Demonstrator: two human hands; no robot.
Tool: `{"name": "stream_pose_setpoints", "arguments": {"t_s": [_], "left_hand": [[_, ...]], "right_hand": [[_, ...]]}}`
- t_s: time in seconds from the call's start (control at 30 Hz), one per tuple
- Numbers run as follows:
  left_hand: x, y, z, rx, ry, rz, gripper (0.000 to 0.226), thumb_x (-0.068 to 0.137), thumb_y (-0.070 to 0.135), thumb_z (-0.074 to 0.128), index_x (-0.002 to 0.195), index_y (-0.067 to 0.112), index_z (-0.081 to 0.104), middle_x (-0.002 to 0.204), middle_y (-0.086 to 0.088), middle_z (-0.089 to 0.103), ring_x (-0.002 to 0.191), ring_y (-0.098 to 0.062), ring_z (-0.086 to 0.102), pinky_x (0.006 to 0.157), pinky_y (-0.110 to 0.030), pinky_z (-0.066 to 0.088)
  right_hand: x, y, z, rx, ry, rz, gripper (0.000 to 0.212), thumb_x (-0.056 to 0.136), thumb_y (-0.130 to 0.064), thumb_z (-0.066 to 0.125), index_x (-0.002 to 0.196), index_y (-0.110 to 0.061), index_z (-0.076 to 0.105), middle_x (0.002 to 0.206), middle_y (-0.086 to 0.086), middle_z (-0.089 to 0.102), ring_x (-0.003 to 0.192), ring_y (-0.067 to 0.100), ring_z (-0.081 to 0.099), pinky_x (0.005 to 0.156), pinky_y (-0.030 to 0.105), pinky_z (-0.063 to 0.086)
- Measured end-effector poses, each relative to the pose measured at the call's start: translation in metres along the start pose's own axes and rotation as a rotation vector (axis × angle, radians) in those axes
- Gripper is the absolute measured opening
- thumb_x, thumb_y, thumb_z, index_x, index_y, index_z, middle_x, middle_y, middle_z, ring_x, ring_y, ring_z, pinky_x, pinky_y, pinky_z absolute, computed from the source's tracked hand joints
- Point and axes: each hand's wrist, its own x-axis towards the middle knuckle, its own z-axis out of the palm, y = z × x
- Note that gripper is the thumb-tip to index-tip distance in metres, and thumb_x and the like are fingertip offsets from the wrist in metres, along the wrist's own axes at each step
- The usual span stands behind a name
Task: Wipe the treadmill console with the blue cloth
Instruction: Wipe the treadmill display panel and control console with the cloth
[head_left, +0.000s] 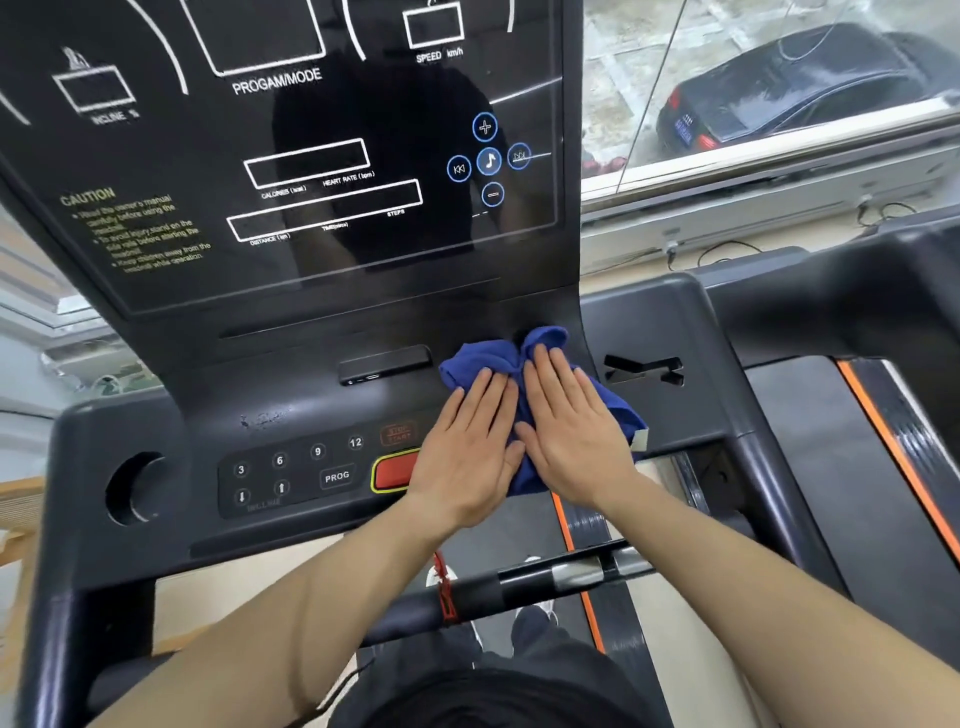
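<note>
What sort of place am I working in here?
Probably a gym or home workout room by a window: a treadmill console with speed keys, and a parked car outside the glass.

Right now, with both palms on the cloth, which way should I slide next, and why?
Probably left: both hands press the cloth flat at the console's right edge, and the number keys lie uncovered that way.

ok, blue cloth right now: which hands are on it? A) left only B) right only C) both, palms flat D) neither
C: the left hand and right hand both lie flat, fingers extended, on the blue cloth, pressing it onto the treadmill console just right of the red button.
</note>
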Motion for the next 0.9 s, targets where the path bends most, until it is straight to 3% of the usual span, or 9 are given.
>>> {"name": "stream_pose_setpoints", "arguments": {"t_s": [0.1, 0.23, 0.37, 0.47, 0.57, 0.67, 0.9], "left_hand": [[0.024, -0.005, -0.004, 0.015, 0.014, -0.049, 0.068, 0.101, 0.044, 0.013, 0.158, 0.007, 0.013, 0.166, -0.012, 0.011, 0.154, -0.023, 0.005, 0.125, -0.040, 0.002], [0.064, -0.007, -0.015, 0.118, 0.030, -0.056, 0.065, 0.102, 0.043, 0.013, 0.158, 0.009, 0.005, 0.167, -0.008, 0.006, 0.154, -0.022, -0.001, 0.124, -0.041, -0.001], [0.072, 0.002, -0.017, 0.120, 0.010, 0.008, 0.064, 0.104, 0.043, 0.018, 0.158, 0.011, 0.005, 0.167, -0.007, 0.005, 0.154, -0.022, -0.002, 0.125, -0.042, 0.000], [0.057, 0.011, -0.012, 0.077, -0.048, 0.084, 0.065, 0.104, 0.044, 0.017, 0.159, 0.012, 0.007, 0.168, -0.006, 0.005, 0.154, -0.022, -0.003, 0.125, -0.042, 0.002], [0.036, 0.010, -0.008, 0.058, -0.061, 0.134, 0.066, 0.103, 0.046, 0.016, 0.159, 0.011, 0.012, 0.167, -0.007, 0.009, 0.154, -0.022, 0.001, 0.125, -0.042, 0.004], [0.015, -0.003, -0.006, 0.073, -0.070, 0.150, 0.067, 0.104, 0.048, 0.017, 0.159, 0.010, 0.012, 0.166, -0.008, 0.009, 0.154, -0.022, 0.003, 0.125, -0.041, 0.006], [-0.037, -0.054, -0.006, 0.055, -0.068, -0.012, 0.067, 0.104, 0.050, 0.017, 0.159, 0.014, 0.011, 0.166, -0.006, 0.009, 0.154, -0.020, 0.002, 0.125, -0.042, 0.010]], "right_hand": [[0.027, 0.014, -0.008, -0.024, 0.016, -0.072, 0.067, 0.103, -0.043, 0.021, 0.154, -0.006, 0.000, 0.165, 0.016, 0.004, 0.152, 0.025, -0.003, 0.124, 0.045, 0.012], [0.057, 0.033, -0.021, -0.003, 0.019, 0.033, 0.070, 0.104, -0.043, 0.027, 0.152, -0.008, -0.010, 0.164, 0.017, -0.003, 0.148, 0.022, -0.015, 0.124, 0.041, -0.003], [0.043, 0.036, -0.019, 0.079, 0.018, 0.160, 0.073, 0.103, -0.043, 0.029, 0.156, -0.002, 0.000, 0.165, 0.021, 0.002, 0.153, 0.029, -0.004, 0.123, 0.040, -0.001], [0.016, 0.031, -0.013, 0.070, -0.006, 0.206, 0.074, 0.100, -0.047, 0.018, 0.156, -0.001, 0.003, 0.165, 0.021, 0.005, 0.153, 0.030, 0.000, 0.124, 0.043, 0.006], [-0.005, 0.019, -0.007, 0.026, 0.008, 0.165, 0.072, 0.100, -0.047, 0.014, 0.154, -0.001, 0.004, 0.165, 0.019, 0.006, 0.151, 0.027, -0.006, 0.124, 0.044, 0.007], [-0.010, 0.001, -0.004, -0.019, 0.026, 0.113, 0.069, 0.102, -0.045, 0.016, 0.154, -0.002, 0.006, 0.164, 0.018, 0.007, 0.152, 0.030, 0.000, 0.124, 0.045, 0.009], [0.016, -0.062, 0.001, 0.018, -0.038, -0.033, 0.069, 0.102, -0.047, 0.013, 0.154, -0.003, 0.004, 0.165, 0.015, 0.001, 0.153, 0.030, -0.002, 0.124, 0.045, 0.007]]}}
